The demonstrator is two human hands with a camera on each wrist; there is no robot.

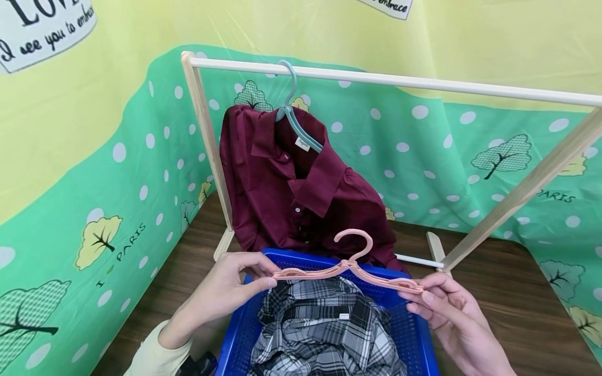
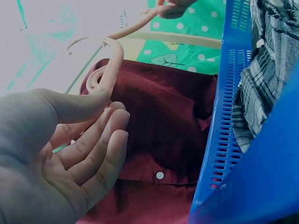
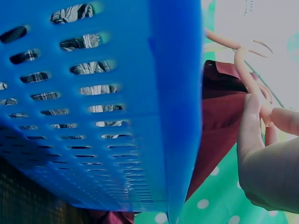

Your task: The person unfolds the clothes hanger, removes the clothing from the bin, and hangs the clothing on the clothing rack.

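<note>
A pink clothes hanger (image 1: 324, 273) is held level by its two ends, its hook pointing up. My left hand (image 1: 235, 282) pinches the left end between thumb and fingers; in the left wrist view the thumb lies along the hanger (image 2: 112, 70). At the other end, my right hand (image 1: 453, 313) pinches the tip, also seen in the right wrist view (image 3: 268, 154). Below the hanger, a grey and black plaid shirt (image 1: 324, 334) lies crumpled in a blue plastic basket (image 1: 418, 339).
Behind the basket, a maroon shirt (image 1: 268, 183) hangs on a blue-green hanger (image 1: 291, 122) from the white bar (image 1: 423, 82) of a wooden rack (image 1: 207, 130). The rack stands on a dark wooden table (image 1: 508, 292), with a patterned green and yellow cloth (image 1: 155, 141) around it.
</note>
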